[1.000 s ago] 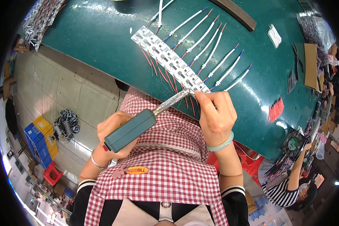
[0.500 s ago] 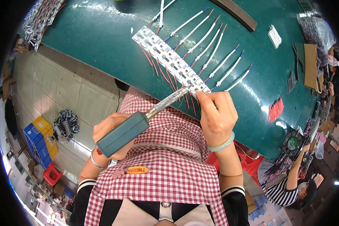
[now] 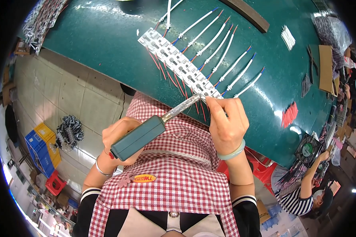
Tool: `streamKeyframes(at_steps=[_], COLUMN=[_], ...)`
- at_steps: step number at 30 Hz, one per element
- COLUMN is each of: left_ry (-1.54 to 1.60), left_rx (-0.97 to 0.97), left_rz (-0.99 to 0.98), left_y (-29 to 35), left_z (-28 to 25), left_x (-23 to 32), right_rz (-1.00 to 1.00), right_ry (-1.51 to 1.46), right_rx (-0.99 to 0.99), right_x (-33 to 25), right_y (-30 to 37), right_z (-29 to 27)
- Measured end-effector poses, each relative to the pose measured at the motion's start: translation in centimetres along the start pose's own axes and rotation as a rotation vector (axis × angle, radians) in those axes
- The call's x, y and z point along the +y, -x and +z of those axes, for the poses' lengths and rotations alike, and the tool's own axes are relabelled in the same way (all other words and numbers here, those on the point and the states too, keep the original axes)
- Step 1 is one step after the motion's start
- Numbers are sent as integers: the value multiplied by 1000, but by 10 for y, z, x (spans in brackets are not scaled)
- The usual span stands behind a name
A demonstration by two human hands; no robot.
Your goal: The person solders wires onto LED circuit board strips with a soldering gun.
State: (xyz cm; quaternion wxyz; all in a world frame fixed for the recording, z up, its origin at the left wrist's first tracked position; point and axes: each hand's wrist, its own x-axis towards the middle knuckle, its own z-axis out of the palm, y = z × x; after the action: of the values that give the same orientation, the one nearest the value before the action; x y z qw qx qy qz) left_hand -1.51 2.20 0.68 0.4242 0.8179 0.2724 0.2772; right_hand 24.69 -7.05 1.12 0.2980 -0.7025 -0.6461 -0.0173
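L grip [image 3: 118,129]: grn iron [image 3: 138,138] | R grip [image 3: 227,123]: @ wht PCB [image 3: 182,66] nr end

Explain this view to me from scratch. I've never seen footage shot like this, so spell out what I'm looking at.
There is no robot here, just a person's two bare hands. A wide fisheye camera on that person's head looks down, so straight edges bend near the rim.

The left hand grips what looks like a soldering iron by its green, boxy handle. Its metal shaft reaches to the near end of a white circuit-board strip. The right hand has its fingertips at that same end; whether they pinch something small is unclear.

The strip lies on a green table, with white cables along its far side and thin red wires along its near side. Farther right are black-handled pliers and a red bundle.
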Motion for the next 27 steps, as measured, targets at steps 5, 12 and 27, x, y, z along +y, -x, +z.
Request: streamKeyframes(at_steps=[5,12,27], left_ry=[-50,-66,-128], left_rx=[12,49,127], left_rz=[59,-48,26], left_y=[3,1,-3], left_z=[-3,-7,-7], left_x=[-1,9,6], right_rz=[3,11,5], right_ry=[4,3,-76], right_rx=[-9,-3,8], right_x=[0,-1,-1], right_y=[-1,-1,-14], right_z=[0,2,6])
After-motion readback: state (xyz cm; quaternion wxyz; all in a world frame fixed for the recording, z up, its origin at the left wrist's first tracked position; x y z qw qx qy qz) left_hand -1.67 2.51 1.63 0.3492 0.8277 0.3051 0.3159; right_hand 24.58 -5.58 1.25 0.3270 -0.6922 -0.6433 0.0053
